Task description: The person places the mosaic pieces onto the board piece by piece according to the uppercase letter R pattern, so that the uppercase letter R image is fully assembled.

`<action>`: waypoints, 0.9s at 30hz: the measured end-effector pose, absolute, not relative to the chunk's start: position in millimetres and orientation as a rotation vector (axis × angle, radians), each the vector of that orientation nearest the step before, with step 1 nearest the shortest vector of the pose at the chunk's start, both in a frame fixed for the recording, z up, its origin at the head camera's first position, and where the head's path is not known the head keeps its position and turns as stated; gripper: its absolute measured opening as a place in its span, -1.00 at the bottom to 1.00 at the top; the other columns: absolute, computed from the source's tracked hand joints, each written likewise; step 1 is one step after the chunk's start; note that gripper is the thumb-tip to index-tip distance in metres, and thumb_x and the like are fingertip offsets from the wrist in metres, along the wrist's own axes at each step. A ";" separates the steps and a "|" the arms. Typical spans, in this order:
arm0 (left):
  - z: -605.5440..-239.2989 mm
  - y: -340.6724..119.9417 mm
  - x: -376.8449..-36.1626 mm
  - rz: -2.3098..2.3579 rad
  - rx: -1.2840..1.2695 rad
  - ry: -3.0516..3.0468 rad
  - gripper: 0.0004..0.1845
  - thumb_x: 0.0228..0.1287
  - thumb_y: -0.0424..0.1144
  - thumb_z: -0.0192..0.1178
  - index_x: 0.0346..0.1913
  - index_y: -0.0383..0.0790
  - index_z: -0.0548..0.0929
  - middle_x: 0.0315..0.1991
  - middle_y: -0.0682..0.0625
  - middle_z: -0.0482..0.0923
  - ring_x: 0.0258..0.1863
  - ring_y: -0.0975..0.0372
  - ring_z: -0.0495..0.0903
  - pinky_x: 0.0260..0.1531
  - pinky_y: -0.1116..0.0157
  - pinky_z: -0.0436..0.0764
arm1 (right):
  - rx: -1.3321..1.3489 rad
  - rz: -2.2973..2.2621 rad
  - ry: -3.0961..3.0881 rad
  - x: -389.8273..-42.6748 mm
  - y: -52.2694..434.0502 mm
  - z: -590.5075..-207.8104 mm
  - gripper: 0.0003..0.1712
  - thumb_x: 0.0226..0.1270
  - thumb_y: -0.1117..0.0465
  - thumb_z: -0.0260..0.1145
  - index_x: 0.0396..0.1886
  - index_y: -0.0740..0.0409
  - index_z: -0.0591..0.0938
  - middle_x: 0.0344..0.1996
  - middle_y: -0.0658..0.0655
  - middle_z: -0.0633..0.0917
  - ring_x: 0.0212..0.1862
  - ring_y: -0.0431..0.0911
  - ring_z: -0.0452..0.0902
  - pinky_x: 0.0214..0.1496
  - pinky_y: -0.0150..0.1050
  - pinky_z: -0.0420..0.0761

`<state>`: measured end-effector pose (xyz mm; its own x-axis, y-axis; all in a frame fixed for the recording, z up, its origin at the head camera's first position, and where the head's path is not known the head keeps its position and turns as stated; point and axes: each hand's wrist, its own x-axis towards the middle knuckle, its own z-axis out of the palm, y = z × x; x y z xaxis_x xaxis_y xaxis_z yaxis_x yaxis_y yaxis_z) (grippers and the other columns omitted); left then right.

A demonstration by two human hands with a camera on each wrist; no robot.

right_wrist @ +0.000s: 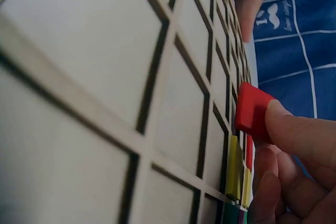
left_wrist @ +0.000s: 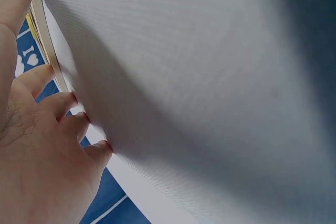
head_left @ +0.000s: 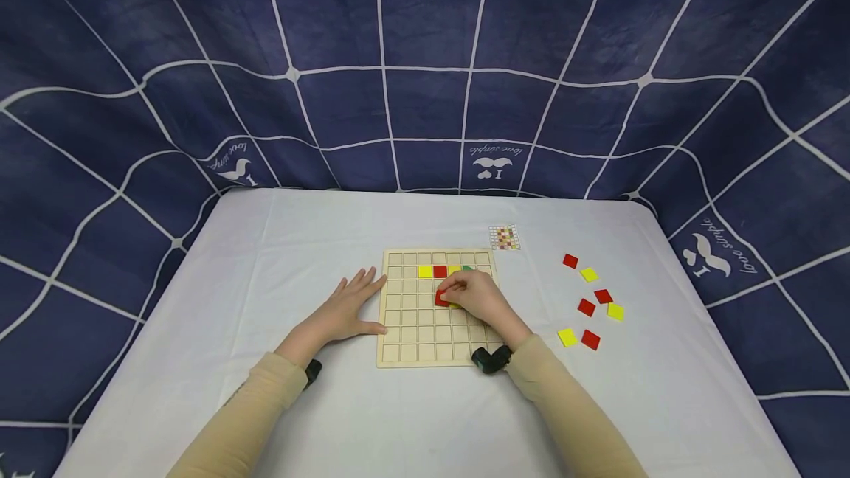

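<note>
Red square tile [right_wrist: 253,111] pinched by right hand [head_left: 474,295] over gridded wooden board [head_left: 426,318].

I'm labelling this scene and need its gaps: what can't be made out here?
Card, head view: pattern too small to read exactly.
Green tile, head view: partly hidden by the right hand; right wrist view: cut off by the bottom edge.
Board, left wrist view: grid not visible, rim cut off at the top.
Left hand, left wrist view: cut off by the left edge.

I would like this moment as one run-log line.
right hand: pinches red tile over board | left hand: at board's left edge | loose tiles: red and yellow, right of board
</note>
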<state>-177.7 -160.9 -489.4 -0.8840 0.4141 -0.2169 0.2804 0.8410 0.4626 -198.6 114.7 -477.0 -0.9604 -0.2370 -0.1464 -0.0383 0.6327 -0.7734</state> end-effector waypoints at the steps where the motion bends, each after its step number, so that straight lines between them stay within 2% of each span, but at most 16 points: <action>1: -489.5 -160.8 -177.8 0.611 0.524 2.709 0.12 0.00 0.23 0.42 0.55 -0.15 0.12 0.59 -0.22 -0.10 0.58 -0.11 -0.18 0.53 -0.15 -0.15 | -0.236 -1.216 2.629 -198.2 114.2 -477.3 -0.95 0.19 0.22 0.48 -0.34 -0.03 0.79 -0.45 -0.08 0.73 -0.38 -0.23 0.56 -0.26 -0.34 0.57; 10: -488.6 -160.1 -177.9 0.608 0.530 2.710 0.12 0.00 0.22 0.42 0.55 -0.16 0.13 0.59 -0.22 -0.10 0.58 -0.11 -0.18 0.53 -0.16 -0.15 | -0.288 -1.140 2.726 -196.3 110.2 -480.4 -0.92 0.15 0.23 0.50 -0.33 -0.01 0.81 -0.32 -0.03 0.67 -0.29 -0.18 0.47 -0.22 -0.31 0.50; 18: -489.1 -160.0 -178.1 0.606 0.527 2.708 0.12 0.01 0.22 0.41 0.55 -0.16 0.12 0.59 -0.22 -0.11 0.58 -0.11 -0.19 0.53 -0.15 -0.16 | -0.329 -1.089 2.761 -194.9 109.6 -480.4 -0.87 0.16 0.24 0.49 -0.26 0.04 0.81 -0.31 -0.01 0.66 -0.33 -0.16 0.41 -0.26 -0.32 0.46; 23: -489.8 -160.3 -178.4 0.601 0.531 2.712 0.12 0.01 0.23 0.41 0.55 -0.16 0.12 0.59 -0.22 -0.11 0.58 -0.11 -0.18 0.53 -0.16 -0.15 | -0.265 -1.150 2.720 -195.5 116.9 -474.5 -0.83 0.21 0.21 0.46 -0.19 0.06 0.79 -0.30 0.00 0.68 -0.36 -0.15 0.42 -0.31 -0.34 0.45; 27: -490.1 -160.6 -178.5 0.605 0.528 2.711 0.12 0.00 0.23 0.41 0.55 -0.15 0.12 0.59 -0.22 -0.11 0.58 -0.11 -0.18 0.53 -0.16 -0.15 | -0.179 -1.232 2.689 -199.9 132.4 -468.7 -0.79 0.27 0.17 0.42 -0.11 0.06 0.77 -0.25 0.04 0.71 -0.30 -0.14 0.50 -0.26 -0.33 0.50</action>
